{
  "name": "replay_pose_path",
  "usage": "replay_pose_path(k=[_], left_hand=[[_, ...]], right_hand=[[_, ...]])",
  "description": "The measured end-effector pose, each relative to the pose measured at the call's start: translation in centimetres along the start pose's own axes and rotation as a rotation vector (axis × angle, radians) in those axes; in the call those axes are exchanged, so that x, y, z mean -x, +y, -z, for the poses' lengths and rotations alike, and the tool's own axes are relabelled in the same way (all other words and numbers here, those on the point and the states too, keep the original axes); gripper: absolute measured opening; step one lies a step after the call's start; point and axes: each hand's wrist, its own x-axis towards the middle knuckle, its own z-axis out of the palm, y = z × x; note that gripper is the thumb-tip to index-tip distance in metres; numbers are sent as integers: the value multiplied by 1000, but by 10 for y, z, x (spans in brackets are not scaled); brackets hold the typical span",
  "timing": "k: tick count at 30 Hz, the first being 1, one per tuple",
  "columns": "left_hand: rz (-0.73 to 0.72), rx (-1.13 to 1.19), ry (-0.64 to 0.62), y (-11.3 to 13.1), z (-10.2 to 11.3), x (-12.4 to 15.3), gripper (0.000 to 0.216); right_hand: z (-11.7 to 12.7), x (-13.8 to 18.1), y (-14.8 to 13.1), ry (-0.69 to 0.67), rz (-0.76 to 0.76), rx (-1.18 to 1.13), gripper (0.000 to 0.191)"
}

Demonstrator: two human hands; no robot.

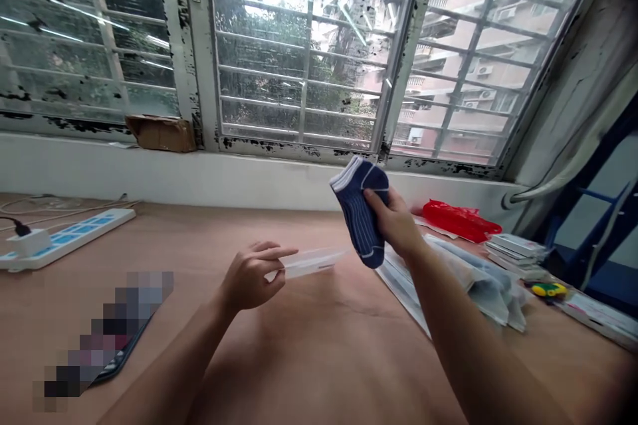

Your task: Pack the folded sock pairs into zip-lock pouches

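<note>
My right hand [396, 219] is closed around a folded pair of navy socks [359, 209] with white trim, held up above the wooden table [309, 345]. My left hand [252, 275] pinches the edge of a thin clear plastic bag [312, 260], which sticks out toward the socks and stops just short of them. Both hands hover over the middle of the table in front of a barred window.
A white power strip [64, 239] with a plugged-in adapter lies at the left. A pile of clear plastic bags [478, 282], a red bag [461, 219], small stacked packs [516, 252] and a yellow-green object [548, 290] sit at the right. A cardboard box [159, 133] rests on the sill.
</note>
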Motion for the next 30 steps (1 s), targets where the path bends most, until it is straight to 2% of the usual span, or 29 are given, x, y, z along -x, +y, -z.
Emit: replay_pose_path(k=[3,5,11,17,20,25,28,30], left_hand=[[-17,65,25,6,6,-2,27],[-32,102,37,7,7,-3,26],[-54,252,-13,12,5,-9,25],[98,287,-60,18,10,-15,26],[155,340,-123,18,7,-17,25],[216,438,-200,20,5,-24,24],[239,519,-208,21,13,-35,24],[255,547,-263,21,20,-45,23]], right_hand=[[-3,-11,-24,-4,98,74,36],[-8,-11,-30,9,139,128,31],[-28,-11,-17,98,66,36,26],[-41,-10,-11,35,52,7,25],[-44,-9,-9,40,53,23,25],[-41,-9,-10,62,87,65,20],[-36,-10,-14,54,129,70,18],[-32,-11,-16,54,146,67,18]])
